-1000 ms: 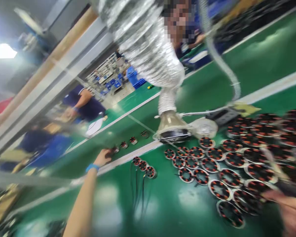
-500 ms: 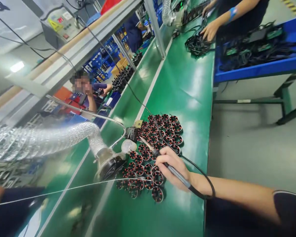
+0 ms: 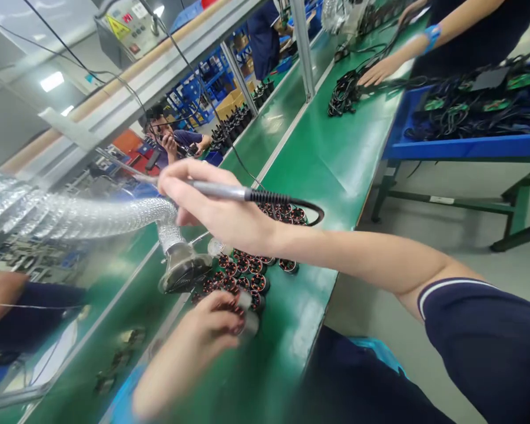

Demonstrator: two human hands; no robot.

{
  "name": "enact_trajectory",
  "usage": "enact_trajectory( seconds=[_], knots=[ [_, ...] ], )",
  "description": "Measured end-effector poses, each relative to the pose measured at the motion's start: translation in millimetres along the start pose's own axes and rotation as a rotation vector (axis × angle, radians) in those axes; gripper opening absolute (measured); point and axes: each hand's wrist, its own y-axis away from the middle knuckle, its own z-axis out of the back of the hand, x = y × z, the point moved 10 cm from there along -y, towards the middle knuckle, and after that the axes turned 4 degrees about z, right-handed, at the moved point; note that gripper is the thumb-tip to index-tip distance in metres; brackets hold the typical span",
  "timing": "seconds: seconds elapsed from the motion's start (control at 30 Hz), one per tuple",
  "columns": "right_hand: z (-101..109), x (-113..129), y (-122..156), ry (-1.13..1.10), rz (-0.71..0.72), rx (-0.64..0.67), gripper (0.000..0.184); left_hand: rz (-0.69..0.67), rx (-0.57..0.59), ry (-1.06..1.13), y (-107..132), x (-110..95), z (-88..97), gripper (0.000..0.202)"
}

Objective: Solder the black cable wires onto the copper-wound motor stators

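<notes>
My right hand (image 3: 221, 209) is raised over the green bench, closed around a soldering iron (image 3: 229, 191) whose black cable loops back toward my forearm. Below it lies a cluster of round motor stators (image 3: 242, 268) with red and black windings. My left hand (image 3: 212, 327) is low at the near end of that cluster, its fingers curled over a stator (image 3: 247, 303). A silver flexible extraction duct (image 3: 79, 215) ends in a metal hood (image 3: 183, 274) right beside the stators.
The green bench (image 3: 331, 153) runs away from me with a white stripe along it. A co-worker's hand (image 3: 377, 70) rests on a heap of black cables (image 3: 344, 94) farther on. A blue tray table (image 3: 468, 144) with wired parts stands to the right. Another person sits behind the shelf frame at left.
My right hand has lifted the soldering iron up off the stators and swung it left. My left hand has come in and closed on a stator. The view has tilted toward the bench.
</notes>
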Motion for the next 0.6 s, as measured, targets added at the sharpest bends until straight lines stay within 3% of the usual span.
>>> enact_trajectory(
  seconds=[0.07,0.13,0.2,0.3,0.37,0.47,0.6],
  knots=[
    [-0.7,16.7,-22.8,0.034,0.058,0.032,0.012,-0.136,0.048,-0.010,-52.0,-42.8,-1.3,0.010],
    [3.6,37.0,-41.9,0.081,0.161,0.064,0.013,-0.281,0.032,-0.060,-103.3,-69.0,7.8,0.010],
    [12.0,59.4,-54.5,0.112,0.289,0.081,0.013,-0.308,-0.054,-0.113,-159.7,-74.1,27.7,0.018],
    [29.2,89.0,-59.9,0.144,0.455,0.054,0.012,-0.182,-0.173,-0.173,-245.0,-61.3,60.4,0.028],
    [38.8,98.4,-58.7,0.193,0.480,0.024,0.013,-0.103,-0.224,-0.188,-290.0,-53.7,77.0,0.030],
    [49.1,98.7,-54.4,0.320,0.450,-0.001,0.014,-0.082,-0.237,-0.184,-333.1,-53.3,84.5,0.025],
    [65.5,91.2,-47.2,0.586,0.485,-0.038,0.013,-0.073,-0.176,-0.167,-357.4,-53.8,67.0,0.028]
  ],
)
